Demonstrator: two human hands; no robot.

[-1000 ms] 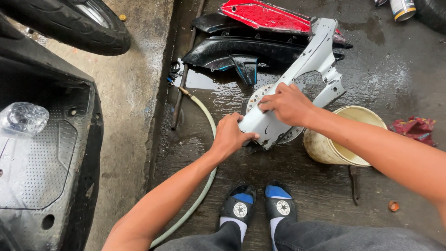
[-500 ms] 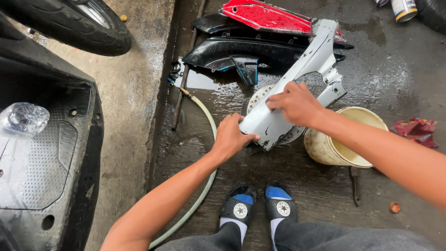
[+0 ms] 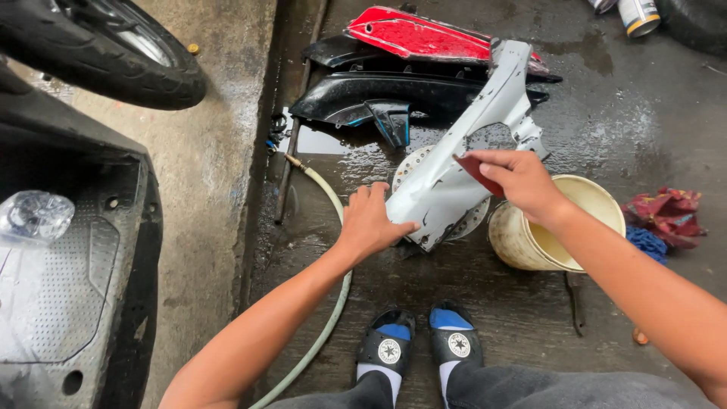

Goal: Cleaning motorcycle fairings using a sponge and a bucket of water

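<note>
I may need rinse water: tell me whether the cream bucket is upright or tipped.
Tipped. The cream bucket leans on the wet floor, its open mouth facing up and right, inner wall showing. Whether it holds water, I cannot tell.
</note>
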